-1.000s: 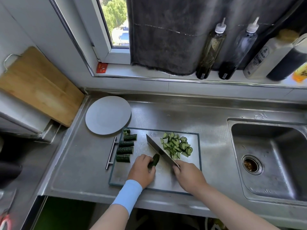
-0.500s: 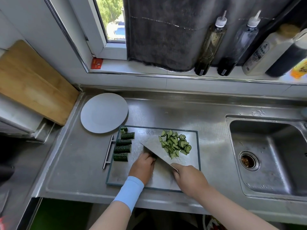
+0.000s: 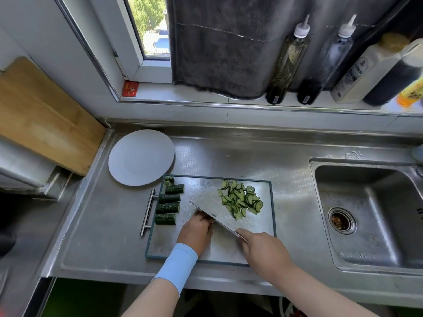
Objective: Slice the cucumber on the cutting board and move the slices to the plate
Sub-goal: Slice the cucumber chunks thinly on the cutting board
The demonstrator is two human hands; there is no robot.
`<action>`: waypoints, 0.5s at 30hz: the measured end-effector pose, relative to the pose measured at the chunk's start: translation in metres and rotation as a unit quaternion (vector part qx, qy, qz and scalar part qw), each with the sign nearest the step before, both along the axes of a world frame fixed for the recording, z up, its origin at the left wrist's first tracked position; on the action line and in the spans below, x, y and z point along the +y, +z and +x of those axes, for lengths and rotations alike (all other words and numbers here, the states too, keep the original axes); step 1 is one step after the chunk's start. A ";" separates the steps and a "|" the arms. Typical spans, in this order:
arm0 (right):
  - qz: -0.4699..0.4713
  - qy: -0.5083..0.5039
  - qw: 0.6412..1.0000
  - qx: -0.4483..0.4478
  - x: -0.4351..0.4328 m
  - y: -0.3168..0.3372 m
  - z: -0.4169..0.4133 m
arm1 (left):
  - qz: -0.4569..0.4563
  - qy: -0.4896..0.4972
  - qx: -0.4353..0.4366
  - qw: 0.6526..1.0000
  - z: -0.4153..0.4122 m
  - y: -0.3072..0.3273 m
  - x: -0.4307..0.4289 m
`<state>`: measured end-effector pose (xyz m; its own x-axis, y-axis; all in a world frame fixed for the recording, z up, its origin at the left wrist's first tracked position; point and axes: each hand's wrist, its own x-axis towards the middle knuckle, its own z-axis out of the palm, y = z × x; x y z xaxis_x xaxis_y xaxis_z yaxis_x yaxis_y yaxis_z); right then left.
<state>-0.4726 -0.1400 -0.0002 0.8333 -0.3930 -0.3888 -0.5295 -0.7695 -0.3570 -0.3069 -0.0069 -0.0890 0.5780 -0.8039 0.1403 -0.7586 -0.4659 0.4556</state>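
Note:
A steel cutting board [image 3: 258,234] with a dark rim lies on the counter. Several dark green cucumber chunks [image 3: 168,207] line its left side, and a heap of thin slices [image 3: 240,200] sits at its upper right. My right hand [image 3: 263,250] grips the handle of a broad cleaver [image 3: 212,205], whose blade tilts over the board's middle. My left hand [image 3: 196,229] is curled at the blade's left side; the cucumber piece under it is hidden. The round grey plate [image 3: 141,157] lies bare beyond the board's top left corner.
A sink [image 3: 370,213] opens to the right of the board. A wooden board [image 3: 43,117] leans at the left wall. Several bottles [image 3: 287,62] stand on the sill behind, below a dark hanging towel [image 3: 219,44]. A bar handle [image 3: 147,211] sticks out from the board's left edge.
The cleaver blade has tilted flatter, and it with my left hand now covers the cucumber piece that showed a second ago. The camera has shifted slightly.

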 end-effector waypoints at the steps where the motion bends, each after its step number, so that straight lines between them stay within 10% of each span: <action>1: 0.000 0.002 1.000 -0.002 -0.001 0.001 0.001 | -0.001 0.000 0.002 1.000 0.000 0.001 0.000; 15: 0.040 0.012 0.999 0.015 -0.002 -0.014 0.035 | -0.006 0.020 0.028 0.999 -0.002 0.002 -0.002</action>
<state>-0.4377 -0.1423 -0.0138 0.8295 -0.3394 -0.4437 -0.5227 -0.7516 -0.4023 -0.3085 -0.0086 -0.0871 0.6170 -0.7783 0.1167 -0.7124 -0.4893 0.5031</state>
